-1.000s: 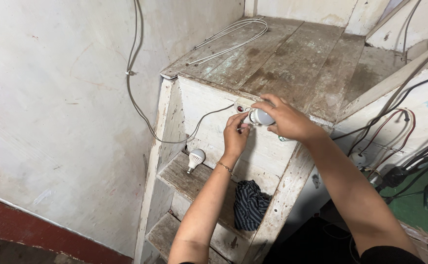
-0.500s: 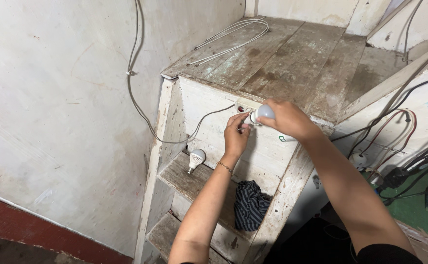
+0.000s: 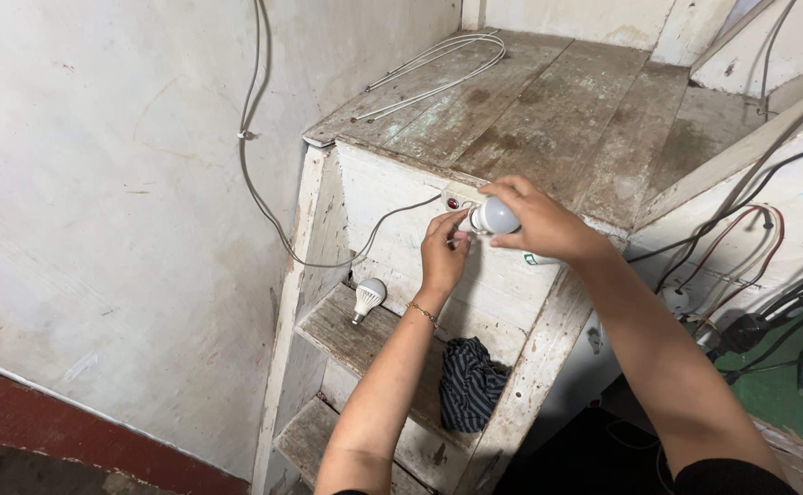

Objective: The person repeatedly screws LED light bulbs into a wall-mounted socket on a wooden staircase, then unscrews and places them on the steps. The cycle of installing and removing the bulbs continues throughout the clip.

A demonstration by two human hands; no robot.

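My right hand [image 3: 534, 222] grips a white light bulb [image 3: 492, 218] and holds it sideways against a small white socket board [image 3: 454, 202] with a red indicator, fixed at the front edge of a worn wooden cabinet top [image 3: 548, 110]. My left hand [image 3: 442, 255] reaches up from below, and its fingertips touch the bulb's base at the socket. A thin bracelet sits on the left wrist. A white cable runs from the socket board down to the left.
A second white bulb [image 3: 367, 297] lies on the upper wooden shelf [image 3: 346, 335]. A dark striped cloth [image 3: 470, 385] hangs over the shelf below. White wire loops [image 3: 438, 69] lie on the cabinet top. Cables [image 3: 741, 247] and plugs hang at right. A plaster wall [image 3: 117, 211] is at left.
Both hands stayed at the socket. The right hand shifted slightly on the bulb, turning it a little at the socket board.
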